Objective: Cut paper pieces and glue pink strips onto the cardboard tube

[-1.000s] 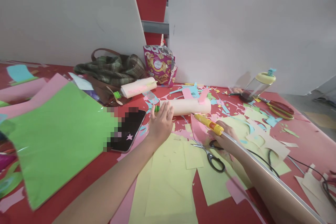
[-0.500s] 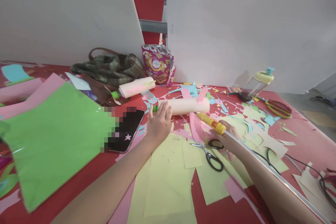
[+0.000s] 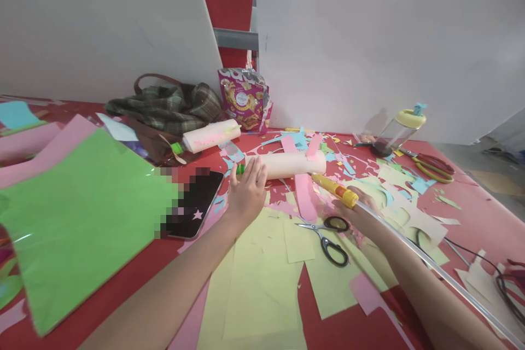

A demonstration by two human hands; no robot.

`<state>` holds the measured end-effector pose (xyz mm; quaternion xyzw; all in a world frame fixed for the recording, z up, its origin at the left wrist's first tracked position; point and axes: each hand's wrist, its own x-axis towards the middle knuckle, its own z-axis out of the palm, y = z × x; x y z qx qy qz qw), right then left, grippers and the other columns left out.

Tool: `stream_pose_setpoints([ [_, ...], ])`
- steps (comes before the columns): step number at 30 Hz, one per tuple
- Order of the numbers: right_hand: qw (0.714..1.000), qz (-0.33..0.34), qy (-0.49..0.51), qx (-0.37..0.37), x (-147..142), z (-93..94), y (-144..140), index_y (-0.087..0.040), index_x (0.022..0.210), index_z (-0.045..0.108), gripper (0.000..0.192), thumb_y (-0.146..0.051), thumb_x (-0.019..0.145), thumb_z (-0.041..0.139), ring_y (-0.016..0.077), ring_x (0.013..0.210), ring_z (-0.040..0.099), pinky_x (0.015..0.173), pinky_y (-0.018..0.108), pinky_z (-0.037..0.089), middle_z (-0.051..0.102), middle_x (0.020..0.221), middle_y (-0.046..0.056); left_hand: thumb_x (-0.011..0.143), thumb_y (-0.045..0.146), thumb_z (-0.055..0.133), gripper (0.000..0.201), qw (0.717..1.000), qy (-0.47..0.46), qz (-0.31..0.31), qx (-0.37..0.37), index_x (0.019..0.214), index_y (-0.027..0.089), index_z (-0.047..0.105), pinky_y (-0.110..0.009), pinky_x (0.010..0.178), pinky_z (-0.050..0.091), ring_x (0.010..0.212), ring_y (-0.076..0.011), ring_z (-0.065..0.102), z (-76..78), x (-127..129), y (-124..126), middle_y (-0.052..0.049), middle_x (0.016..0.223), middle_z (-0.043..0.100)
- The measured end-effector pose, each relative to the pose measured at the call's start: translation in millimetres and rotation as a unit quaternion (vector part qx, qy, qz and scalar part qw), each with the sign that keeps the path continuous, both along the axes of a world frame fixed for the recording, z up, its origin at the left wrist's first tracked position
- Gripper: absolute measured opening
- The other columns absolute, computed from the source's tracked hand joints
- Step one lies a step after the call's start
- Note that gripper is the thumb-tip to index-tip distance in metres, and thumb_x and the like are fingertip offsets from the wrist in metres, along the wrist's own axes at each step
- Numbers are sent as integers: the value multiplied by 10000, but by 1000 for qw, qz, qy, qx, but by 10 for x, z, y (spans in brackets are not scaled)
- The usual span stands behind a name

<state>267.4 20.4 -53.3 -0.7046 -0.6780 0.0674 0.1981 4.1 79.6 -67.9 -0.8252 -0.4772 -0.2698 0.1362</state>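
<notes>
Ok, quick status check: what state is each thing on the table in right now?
left hand: open, fingers resting on the cream roll's left end
right hand: closed around the yellow glue stick
yellow glue stick: held tilted, far end by the roll
cream roll: lying on its side
black scissors: lying slightly open
phone: flat, screen dark
snack bag: upright, top torn open
bottle: leaning, lid on

Snack bag point(image 3: 243, 99) print too blurred — no legible text anywhere
</notes>
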Motion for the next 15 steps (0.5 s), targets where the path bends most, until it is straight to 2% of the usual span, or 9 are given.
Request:
stream_pose_setpoints([
  [8, 1000, -4, -23, -7, 25, -7, -9, -211, 588, 357, 256, -424, 699, 446, 124, 498, 432, 470, 236, 312, 450, 579, -22, 771, 135, 350, 404, 1000, -3, -2, -1, 1170, 111, 410, -512, 972, 106, 1190, -258, 316, 2, 0, 3, -156, 1269, 381],
  [13, 998, 0, -63, -1, 70, 66, -18, -210, 604, 381, 239, -419, 711, 428, 124, 487, 430, 466, 239, 306, 475, 614, -3, 766, 135, 358, 427, 1000, -6, -3, 3, 1192, 118, 386, -511, 972, 101, 1194, -255, 308, -5, 0, 5, -158, 1276, 369],
  [15, 998, -20, -59, 10, 118, 97, -13, -213, 600, 403, 250, -442, 695, 439, 136, 501, 444, 475, 247, 317, 487, 607, 1, 762, 141, 366, 435, 1000, -6, -4, 2, 1196, 116, 377, -511, 974, 94, 1198, -255, 302, -8, -1, 6, -159, 1281, 361],
])
